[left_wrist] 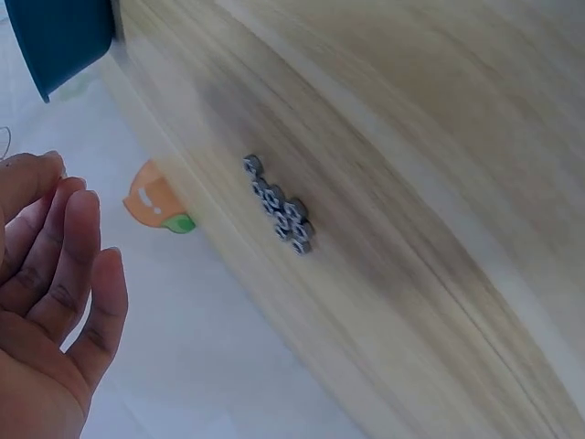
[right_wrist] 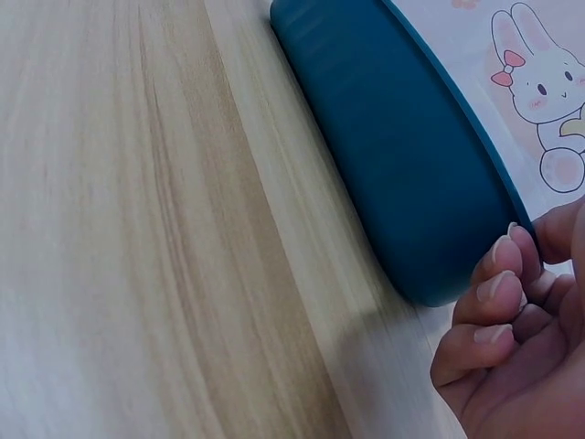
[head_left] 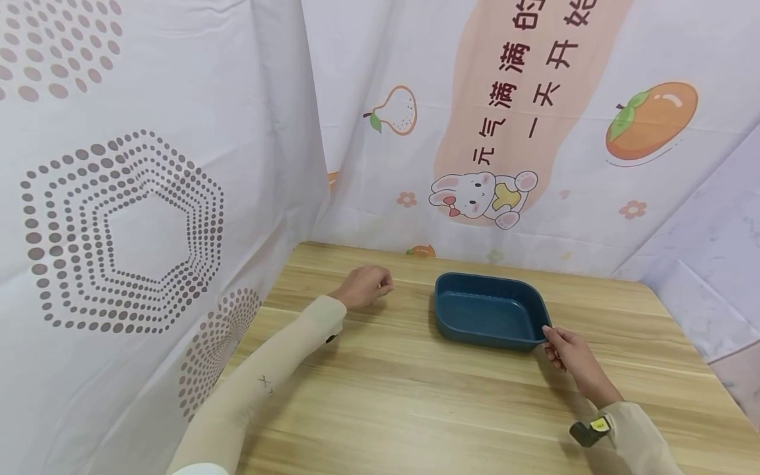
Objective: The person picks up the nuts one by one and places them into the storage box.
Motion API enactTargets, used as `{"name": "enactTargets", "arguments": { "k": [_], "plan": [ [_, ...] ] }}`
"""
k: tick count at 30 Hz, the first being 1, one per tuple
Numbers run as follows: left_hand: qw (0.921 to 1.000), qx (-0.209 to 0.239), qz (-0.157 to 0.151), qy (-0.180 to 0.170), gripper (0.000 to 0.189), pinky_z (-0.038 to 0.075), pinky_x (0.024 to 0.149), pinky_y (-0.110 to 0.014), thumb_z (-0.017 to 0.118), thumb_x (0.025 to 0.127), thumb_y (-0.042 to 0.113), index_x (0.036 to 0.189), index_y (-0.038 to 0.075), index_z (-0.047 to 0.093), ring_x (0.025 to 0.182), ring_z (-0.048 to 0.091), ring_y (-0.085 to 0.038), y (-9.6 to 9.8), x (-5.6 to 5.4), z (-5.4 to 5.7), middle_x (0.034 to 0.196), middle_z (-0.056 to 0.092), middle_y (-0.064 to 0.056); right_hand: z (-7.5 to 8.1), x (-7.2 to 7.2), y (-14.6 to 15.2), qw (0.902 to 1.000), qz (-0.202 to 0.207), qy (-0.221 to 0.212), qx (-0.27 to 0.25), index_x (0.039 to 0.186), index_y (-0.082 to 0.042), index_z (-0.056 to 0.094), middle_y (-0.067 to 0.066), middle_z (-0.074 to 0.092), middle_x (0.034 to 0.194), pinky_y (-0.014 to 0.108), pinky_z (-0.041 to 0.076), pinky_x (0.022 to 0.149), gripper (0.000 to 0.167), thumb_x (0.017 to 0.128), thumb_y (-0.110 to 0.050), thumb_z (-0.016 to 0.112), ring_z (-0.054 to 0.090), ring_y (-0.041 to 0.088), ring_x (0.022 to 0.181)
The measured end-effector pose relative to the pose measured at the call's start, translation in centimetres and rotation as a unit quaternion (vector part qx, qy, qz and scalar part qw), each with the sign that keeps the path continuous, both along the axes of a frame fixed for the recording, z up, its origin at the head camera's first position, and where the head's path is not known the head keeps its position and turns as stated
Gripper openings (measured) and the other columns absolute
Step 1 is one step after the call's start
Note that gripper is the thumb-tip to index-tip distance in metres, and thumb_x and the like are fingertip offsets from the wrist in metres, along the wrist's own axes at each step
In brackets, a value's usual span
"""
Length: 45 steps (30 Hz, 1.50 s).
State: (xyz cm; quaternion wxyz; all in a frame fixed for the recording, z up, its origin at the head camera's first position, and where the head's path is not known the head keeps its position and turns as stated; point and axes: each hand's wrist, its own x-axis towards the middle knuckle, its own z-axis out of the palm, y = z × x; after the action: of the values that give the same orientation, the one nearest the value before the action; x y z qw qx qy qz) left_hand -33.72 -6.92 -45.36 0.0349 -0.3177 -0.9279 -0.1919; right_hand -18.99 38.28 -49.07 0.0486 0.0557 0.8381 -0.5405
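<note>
A dark blue plastic tray (head_left: 489, 316) with rounded corners and raised walls stands towards the back of the wooden table. My right hand (head_left: 570, 356) pinches its rim at the near right corner, thumb on one side and fingertips on the other. The right wrist view shows the tray's outer wall (right_wrist: 393, 155) and the curled fingers of that hand. To the tray's left, my left hand (head_left: 365, 287) hovers with loosely bent fingers and nothing visible in them. Several small grey metal nuts (left_wrist: 279, 208) lie clustered on the table in the left wrist view; in the head view the hand hides them.
The wood-grain table (head_left: 380, 409) ends at a printed white curtain (head_left: 380, 191) behind. Another curtain (head_left: 136, 382) with dotted patterns hangs along the left side, close to my left arm. A pale marbled surface (head_left: 712, 284) borders the right.
</note>
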Motion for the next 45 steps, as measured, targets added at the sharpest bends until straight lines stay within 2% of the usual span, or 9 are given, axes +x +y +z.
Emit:
{"name": "enactTargets", "arguments": {
  "k": [15,31,45],
  "plan": [
    [0.9989,0.015,-0.038,0.025,0.007,0.052,0.069,-0.026,0.072,0.098,0.018,0.092,0.014,0.072,0.074,0.061,-0.006,1.8,-0.2,0.2,0.087,0.071,0.005,-0.2,-0.1,0.1,1.0000,-0.001,0.000,0.000,0.095,0.005,0.056,0.000,0.052,0.074,0.027,0.042,0.052,0.055,0.110,-0.046,0.042,0.046,0.010,0.059],
    [0.9967,0.032,-0.065,0.037,0.008,0.051,0.069,-0.026,0.074,0.097,0.017,0.090,0.014,0.070,0.073,0.060,-0.007,4.0,0.3,0.4,0.085,0.069,0.005,-0.2,-0.1,0.1,1.0000,0.001,0.003,-0.003,0.096,0.007,0.055,0.000,0.052,0.074,0.027,0.042,0.053,0.056,0.110,-0.046,0.042,0.046,0.011,0.059],
    [0.9967,0.023,-0.077,0.016,0.008,0.050,0.069,-0.023,0.070,0.100,0.018,0.093,0.015,0.071,0.075,0.060,-0.005,5.5,0.1,0.3,0.087,0.069,0.006,-0.1,-0.2,0.1,0.9998,-0.007,-0.016,-0.011,0.094,0.003,0.057,0.002,0.053,0.074,0.028,0.043,0.053,0.045,0.113,-0.035,0.041,0.047,0.012,0.058]
  ]
}}
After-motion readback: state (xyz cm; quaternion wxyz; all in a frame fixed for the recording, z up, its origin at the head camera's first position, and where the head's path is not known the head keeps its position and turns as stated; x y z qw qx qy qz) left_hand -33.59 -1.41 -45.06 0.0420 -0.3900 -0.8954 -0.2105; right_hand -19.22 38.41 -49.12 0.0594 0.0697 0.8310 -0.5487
